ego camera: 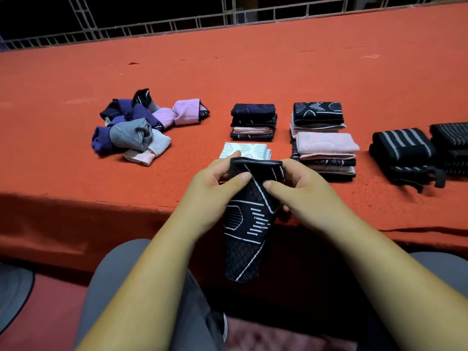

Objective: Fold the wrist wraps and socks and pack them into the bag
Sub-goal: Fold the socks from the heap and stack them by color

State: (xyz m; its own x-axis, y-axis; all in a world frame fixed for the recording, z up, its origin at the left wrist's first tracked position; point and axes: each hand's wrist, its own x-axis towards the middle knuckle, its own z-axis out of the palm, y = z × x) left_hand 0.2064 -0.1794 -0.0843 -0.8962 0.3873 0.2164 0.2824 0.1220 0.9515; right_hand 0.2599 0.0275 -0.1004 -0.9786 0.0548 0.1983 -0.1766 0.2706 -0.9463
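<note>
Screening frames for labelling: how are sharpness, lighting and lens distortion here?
Head view: the black patterned sock gripped by the left hand and right hand is sharp; the wrist wraps at the right edge are smeared; the railing bows from wide-angle distortion; the red table is evenly lit, without glare.

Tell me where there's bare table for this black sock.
Bare table lies front left, between the loose sock pile and the near edge, and along the back by the railing. The right is crowded: folded stacks and wrist wraps sit close together.
</note>
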